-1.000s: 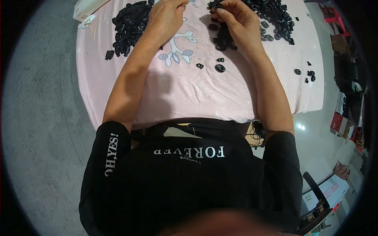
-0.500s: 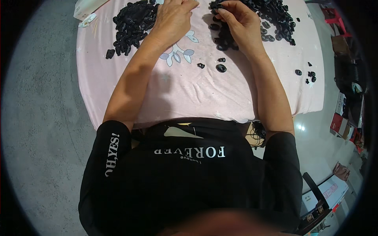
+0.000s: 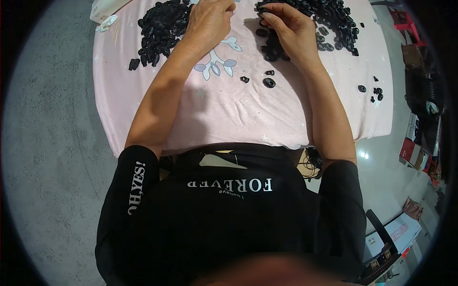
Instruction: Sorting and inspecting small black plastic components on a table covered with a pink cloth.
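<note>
My left hand [image 3: 210, 23] is at the upper edge of the view, beside a heap of small black plastic pieces [image 3: 164, 31]. Its fingers are curled together and partly cut off by the edge, so anything in them is hidden. Opposite it, my right hand [image 3: 295, 33] pinches thumb and index finger over a small black plastic piece [image 3: 262, 13]. Under and beyond that hand spreads a second heap of black oval pieces [image 3: 334, 24]. Between my forearms lie a black oval piece [image 3: 269, 83] and two smaller black pieces, one of them a small clip-like part [image 3: 244, 79].
A pink patterned cloth [image 3: 229, 117] covers the table. Several loose black pieces [image 3: 378, 90] lie near its right edge. A white box [image 3: 102, 10] stands at the far left corner. Boxes [image 3: 410, 150] and a red stool [image 3: 405, 24] are on the floor at right.
My left hand's fingers have drawn in from pointing right to a tighter curl. My right hand keeps its pinch with only a slight shift of the fingers.
</note>
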`<move>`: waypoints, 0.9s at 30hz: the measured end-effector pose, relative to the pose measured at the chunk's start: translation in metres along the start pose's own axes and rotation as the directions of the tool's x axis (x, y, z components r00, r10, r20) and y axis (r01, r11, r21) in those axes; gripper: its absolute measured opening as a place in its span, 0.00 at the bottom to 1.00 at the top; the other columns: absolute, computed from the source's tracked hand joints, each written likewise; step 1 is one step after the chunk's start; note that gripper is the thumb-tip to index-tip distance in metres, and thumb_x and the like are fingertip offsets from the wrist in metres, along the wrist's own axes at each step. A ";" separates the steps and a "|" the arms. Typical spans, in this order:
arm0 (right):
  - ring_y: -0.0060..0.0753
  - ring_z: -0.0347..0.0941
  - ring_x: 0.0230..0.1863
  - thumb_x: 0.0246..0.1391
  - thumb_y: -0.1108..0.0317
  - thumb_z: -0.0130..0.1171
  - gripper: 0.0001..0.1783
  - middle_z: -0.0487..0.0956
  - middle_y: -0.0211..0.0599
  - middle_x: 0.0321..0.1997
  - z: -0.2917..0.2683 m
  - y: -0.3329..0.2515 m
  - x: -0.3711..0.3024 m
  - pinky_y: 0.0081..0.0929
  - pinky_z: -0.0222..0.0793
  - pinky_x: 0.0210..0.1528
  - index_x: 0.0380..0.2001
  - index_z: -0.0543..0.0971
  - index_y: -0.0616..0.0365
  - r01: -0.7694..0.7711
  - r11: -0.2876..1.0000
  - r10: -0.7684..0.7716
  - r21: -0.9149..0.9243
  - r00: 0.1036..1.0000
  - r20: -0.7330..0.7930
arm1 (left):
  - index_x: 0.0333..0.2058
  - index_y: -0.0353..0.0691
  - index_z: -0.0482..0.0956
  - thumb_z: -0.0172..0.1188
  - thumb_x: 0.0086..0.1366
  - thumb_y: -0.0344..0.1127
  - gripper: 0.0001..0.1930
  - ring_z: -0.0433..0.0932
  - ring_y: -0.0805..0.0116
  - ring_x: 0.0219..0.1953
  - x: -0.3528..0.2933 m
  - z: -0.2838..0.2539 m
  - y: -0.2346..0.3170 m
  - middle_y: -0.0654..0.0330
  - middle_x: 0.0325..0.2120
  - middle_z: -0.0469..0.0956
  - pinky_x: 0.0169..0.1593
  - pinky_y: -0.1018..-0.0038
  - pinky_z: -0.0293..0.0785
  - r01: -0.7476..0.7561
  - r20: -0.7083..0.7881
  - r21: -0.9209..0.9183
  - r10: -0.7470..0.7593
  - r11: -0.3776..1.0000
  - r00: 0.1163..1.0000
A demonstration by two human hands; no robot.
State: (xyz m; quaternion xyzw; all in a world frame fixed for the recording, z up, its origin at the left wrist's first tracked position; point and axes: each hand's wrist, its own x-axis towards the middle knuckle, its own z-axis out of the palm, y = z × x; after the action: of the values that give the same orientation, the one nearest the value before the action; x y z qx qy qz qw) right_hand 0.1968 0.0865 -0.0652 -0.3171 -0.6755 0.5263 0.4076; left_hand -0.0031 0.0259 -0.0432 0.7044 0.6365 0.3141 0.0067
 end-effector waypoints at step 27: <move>0.20 0.79 0.35 0.69 0.75 0.53 0.09 0.83 0.30 0.36 0.000 -0.002 0.003 0.18 0.76 0.39 0.47 0.80 0.66 -0.203 0.954 0.187 0.223 0.978 0.091 | 0.36 0.33 0.77 0.56 0.70 0.26 0.03 0.74 0.78 0.29 0.002 -0.007 0.033 0.65 0.26 0.77 0.35 0.79 0.73 0.312 0.221 -0.613 -0.222 0.726 0.950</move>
State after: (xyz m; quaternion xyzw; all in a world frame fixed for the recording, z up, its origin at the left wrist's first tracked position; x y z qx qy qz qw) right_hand 0.1957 0.0884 -0.0621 -0.3143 -0.5888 0.6495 0.3643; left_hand 0.0231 0.0186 -0.0232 0.5796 0.5838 0.4602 0.3338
